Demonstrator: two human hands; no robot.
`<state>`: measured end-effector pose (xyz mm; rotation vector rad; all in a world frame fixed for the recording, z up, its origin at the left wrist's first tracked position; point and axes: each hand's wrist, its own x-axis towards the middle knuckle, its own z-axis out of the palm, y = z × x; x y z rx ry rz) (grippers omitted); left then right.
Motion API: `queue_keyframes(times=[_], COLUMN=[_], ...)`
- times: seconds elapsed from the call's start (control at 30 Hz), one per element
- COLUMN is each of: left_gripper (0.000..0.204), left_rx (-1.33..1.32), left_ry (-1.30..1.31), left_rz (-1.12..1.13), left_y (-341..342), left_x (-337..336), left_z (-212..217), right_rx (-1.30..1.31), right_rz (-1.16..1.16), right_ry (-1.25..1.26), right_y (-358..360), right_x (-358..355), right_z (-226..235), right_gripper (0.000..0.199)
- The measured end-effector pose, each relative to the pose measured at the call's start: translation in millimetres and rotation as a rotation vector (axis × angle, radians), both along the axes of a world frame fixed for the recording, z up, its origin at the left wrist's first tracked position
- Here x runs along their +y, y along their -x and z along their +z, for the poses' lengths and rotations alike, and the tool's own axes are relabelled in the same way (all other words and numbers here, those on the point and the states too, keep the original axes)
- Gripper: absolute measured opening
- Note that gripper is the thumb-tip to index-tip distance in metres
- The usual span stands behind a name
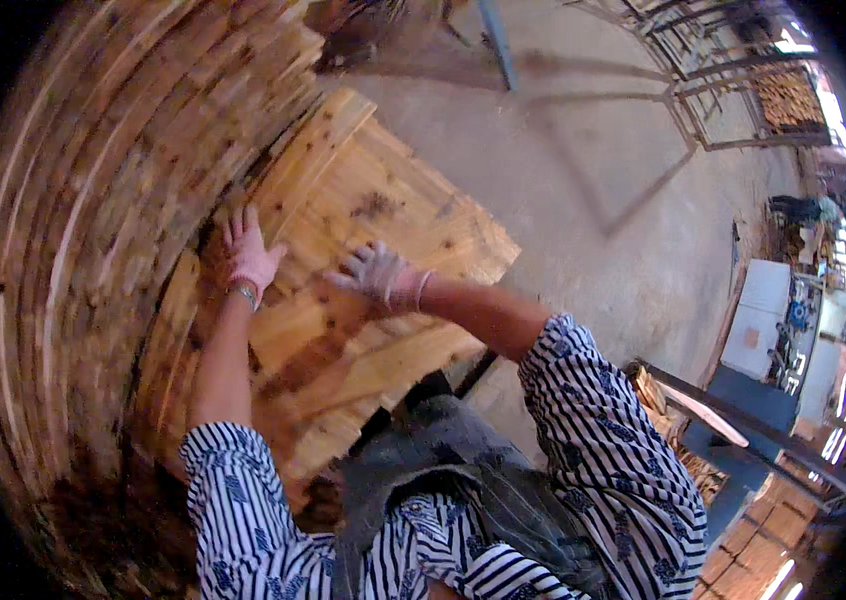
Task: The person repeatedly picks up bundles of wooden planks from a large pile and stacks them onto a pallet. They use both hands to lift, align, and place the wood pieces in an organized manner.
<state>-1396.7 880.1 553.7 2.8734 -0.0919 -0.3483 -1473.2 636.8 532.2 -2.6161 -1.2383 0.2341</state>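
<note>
Light wooden boards (413, 200) with dark knots lie side by side in front of me, forming a broad raised surface. My left hand (251, 262), in a pale pink glove, rests near the boards' left side with its fingers spread. To its right, my right hand (379, 275), gloved in white and pink, is over the middle of the boards. Its fingers are apart and slightly bent; whether it presses on the wood I cannot tell. Neither hand holds anything visible.
A tall stack of planks (93, 220) rises close on my left. Concrete floor (623, 180) stretches to the right of the boards. Metal frames (713, 110) stand at the far right, and a machine with a pale table (755, 315) is at the right. Someone in dark clothes (793, 207) is beyond it.
</note>
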Motion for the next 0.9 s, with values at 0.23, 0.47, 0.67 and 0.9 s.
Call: queue_keyframes(times=[0.23, 0.47, 0.67, 0.9], left_gripper=[0.074, 0.099, 0.099, 0.096], left_rx=[-0.302, 0.202, 0.466, 0.414], left_ry=[0.655, -0.048, -0.162, 0.43], left_rz=[-0.425, -0.265, -0.243, 0.735], left_y=[188, 271, 239, 273], left_x=[-14, -39, -33, 88], left_z=[61, -30, -27, 65], right_rx=[0.355, 0.768, 1.197, 1.168], right_rz=[-0.194, -0.809, -1.214, -1.49], right_ry=[0.029, -0.71, -1.216, -1.524], right_y=[4, 52, 120, 217], right_x=[-33, -127, -147, -150], right_z=[92, 110, 74, 64], right_gripper=[0.078, 0.077, 0.055, 0.038])
